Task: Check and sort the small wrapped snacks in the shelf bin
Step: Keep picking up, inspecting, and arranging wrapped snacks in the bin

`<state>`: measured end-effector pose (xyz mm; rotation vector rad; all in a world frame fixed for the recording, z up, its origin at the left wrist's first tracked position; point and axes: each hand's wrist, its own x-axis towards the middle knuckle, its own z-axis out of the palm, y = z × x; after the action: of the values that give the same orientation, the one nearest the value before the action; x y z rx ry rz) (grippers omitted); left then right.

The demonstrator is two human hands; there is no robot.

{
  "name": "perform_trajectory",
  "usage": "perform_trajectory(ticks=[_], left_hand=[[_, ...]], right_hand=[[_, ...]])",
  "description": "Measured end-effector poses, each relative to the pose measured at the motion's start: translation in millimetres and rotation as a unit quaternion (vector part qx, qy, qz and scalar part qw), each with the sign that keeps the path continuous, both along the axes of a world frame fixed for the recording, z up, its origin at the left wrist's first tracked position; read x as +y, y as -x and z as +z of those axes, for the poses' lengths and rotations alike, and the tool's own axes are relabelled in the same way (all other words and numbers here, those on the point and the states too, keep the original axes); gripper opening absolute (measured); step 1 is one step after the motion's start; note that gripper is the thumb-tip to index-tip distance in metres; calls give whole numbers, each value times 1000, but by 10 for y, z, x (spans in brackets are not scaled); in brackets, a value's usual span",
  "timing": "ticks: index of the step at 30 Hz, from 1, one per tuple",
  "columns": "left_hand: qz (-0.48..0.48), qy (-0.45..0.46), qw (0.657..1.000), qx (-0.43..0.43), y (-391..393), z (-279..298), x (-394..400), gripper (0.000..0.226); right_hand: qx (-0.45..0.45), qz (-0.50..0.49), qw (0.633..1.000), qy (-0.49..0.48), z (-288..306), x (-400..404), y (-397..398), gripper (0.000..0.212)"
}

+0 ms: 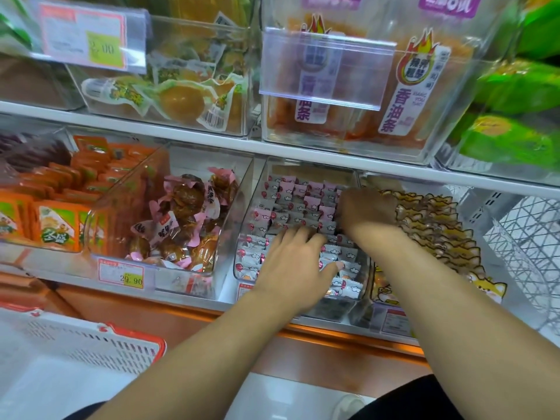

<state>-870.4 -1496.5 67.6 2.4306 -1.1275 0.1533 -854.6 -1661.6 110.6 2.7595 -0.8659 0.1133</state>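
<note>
two bare hands reach into the clear shelf bin (242, 237) on the lower shelf, just right of the frame's centre. the bin holds rows of small wrapped snacks (291, 201), white and pink wrappers standing packed on edge. the left hand (295, 265) lies palm down at the bin's 6 o'clock end, fingers spread and nearly straight, resting on the wrappers without gripping any. the right hand (365, 212) is at about 2 o'clock in the bin, blurred, its fingers bent down among the packets; i cannot tell whether it holds one.

at 9 o'clock from this bin stands another clear bin of brown snacks in pink-edged wrappers (185, 219), with a yellow price tag (121, 273) on its front. farther toward 9 o'clock are orange packets (57, 219). at 3 o'clock, touching the right forearm, lie rows of packets with a cartoon shiba dog (436, 225), and beyond them a white wire basket (527, 253).

on the white shelf (303, 154) above, at 12 o'clock, clear bins hold orange snack packs with flame labels (391, 98) and yellow round snacks (181, 98); green bags (515, 86) sit at 2 o'clock. at 7 o'clock, a white perforated basket with an orange rim (91, 353).
</note>
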Motion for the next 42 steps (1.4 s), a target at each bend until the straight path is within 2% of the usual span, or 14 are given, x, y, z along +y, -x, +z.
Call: perform_trajectory(ticks=[4,7,10,14,18,21,22,25,27,30,35,37,39,42], left_hand=[[-5,12,1000,-3,-26,10,58,54],[0,13,1000,7,-52,30,116,54],[7,57,997,55,-59,73,183,51],[48,162,972,162,-40,179,333,55],[58,277,921,266,-7,298,573,52],[36,323,878,352,49,390,761,47],[31,336,860,382,65,403,819,44],[34,376,803,461,106,394,975,40],[49,398,773,492,115,386,1062,40],[75,416,756,500,103,377,1174,27],[95,420,772,468,126,364,1277,7],[97,423,767,472,152,363,1273,6],[99,439,732,511,156,365,1262,16],[77,450,648,610,135,376,1245,33]], right_hand=[[-133,16,991,5,100,-28,107,19],[-207,7,975,-86,177,-37,288,17],[-315,73,923,-209,138,29,533,9],[-431,115,847,-290,136,192,828,20],[-503,92,740,-437,169,427,1012,15],[-481,40,569,-665,178,605,1055,9],[-462,27,526,-713,178,650,1069,8],[-414,10,452,-790,185,728,1096,7],[-392,-3,420,-818,190,736,1093,9],[-344,-12,416,-842,199,699,1078,4],[-210,36,425,-879,190,683,1085,35],[-203,43,440,-874,143,745,1082,34],[-235,60,454,-857,81,798,1070,30],[-270,111,501,-815,29,846,1057,40]])
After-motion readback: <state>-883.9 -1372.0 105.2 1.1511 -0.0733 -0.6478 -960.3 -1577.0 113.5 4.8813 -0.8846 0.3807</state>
